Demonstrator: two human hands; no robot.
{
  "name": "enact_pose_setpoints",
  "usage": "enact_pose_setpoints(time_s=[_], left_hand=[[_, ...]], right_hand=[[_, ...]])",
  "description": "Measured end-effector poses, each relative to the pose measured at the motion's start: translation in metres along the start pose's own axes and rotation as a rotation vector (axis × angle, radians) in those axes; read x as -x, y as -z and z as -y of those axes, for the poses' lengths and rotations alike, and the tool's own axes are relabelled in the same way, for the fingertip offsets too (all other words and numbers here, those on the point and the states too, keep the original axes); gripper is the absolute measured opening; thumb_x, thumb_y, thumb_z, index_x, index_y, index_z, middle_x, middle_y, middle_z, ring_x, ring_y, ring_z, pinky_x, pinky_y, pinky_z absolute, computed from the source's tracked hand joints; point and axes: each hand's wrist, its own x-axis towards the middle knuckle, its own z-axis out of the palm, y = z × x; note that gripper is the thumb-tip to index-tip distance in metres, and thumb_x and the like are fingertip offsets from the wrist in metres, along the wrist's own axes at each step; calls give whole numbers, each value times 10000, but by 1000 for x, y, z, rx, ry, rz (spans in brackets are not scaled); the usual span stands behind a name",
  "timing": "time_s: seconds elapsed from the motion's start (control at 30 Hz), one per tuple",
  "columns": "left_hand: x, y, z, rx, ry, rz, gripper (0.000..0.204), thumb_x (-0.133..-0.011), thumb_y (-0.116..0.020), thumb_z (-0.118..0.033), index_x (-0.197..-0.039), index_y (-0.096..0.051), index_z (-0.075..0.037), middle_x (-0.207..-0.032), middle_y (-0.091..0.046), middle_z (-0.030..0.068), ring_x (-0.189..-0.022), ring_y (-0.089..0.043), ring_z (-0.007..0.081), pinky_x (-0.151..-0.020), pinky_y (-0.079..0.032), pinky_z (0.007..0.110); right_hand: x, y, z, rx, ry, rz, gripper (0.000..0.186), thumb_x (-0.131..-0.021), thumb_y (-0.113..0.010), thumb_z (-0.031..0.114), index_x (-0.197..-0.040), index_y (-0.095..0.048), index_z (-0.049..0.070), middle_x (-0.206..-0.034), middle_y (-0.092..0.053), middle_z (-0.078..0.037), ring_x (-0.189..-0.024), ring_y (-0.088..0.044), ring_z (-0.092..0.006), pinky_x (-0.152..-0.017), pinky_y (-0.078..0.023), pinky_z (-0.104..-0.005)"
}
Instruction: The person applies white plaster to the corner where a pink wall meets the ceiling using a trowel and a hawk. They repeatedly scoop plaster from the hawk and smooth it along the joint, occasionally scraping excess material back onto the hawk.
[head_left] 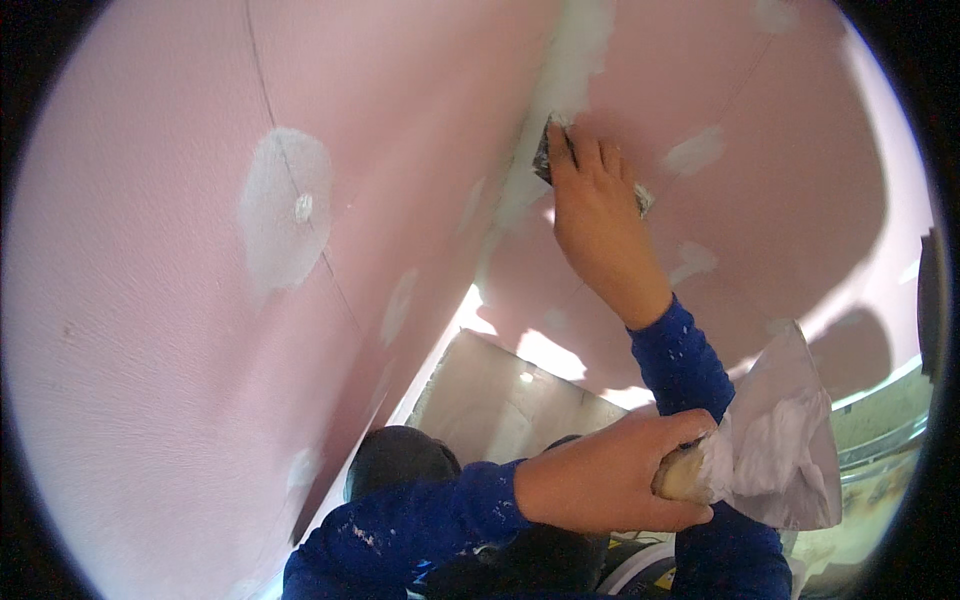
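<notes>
My right hand (605,225) reaches up with its fingers wrapped over a small putty knife (546,150), pressed at the white-filled corner seam (570,50) between two pink wall panels. Lower down, my left hand (590,475) grips the pale handle of a wide filling knife (770,430), whose blade carries a lump of white compound. Both blue sleeves are spattered with white. The pink panel at the left (150,200) has an oval white patch (275,240) over a thin crack line, and smaller patches dot the right panel (780,180).
A pale grey board (475,385) lies below the corner, beside my dark-clad knee (395,460). Patches of sunlight fall along the lower wall. At the right rim stand a dark upright object (928,300) and a pale ledge (870,460). Part of a round container shows at the bottom.
</notes>
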Motion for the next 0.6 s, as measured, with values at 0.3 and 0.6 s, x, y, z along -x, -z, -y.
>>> enact_pose_setpoints(time_s=[0.3,0.6], left_hand=[[-3,4,10,58,45,32,468,-831,-731,-324,-1122,-502,-39,-794,-657,184,-716,-667,334,-654,-501,398],[-13,5,19,-32,142,60,449,-829,-722,-323,-1097,-491,-45,-737,-632,201,-691,-655,384,-633,-501,424]], right_hand=[[3,-55,16,89,-6,-47,529,-838,-541,40,-1352,-464,-61,-1298,-477,-205,-1172,-469,-357,-996,-396,-478],[46,-110,15,147,34,46,592,-852,-554,124,-1412,-420,-11,-1336,-472,-154,-1228,-449,-315,-1009,-385,-472]])
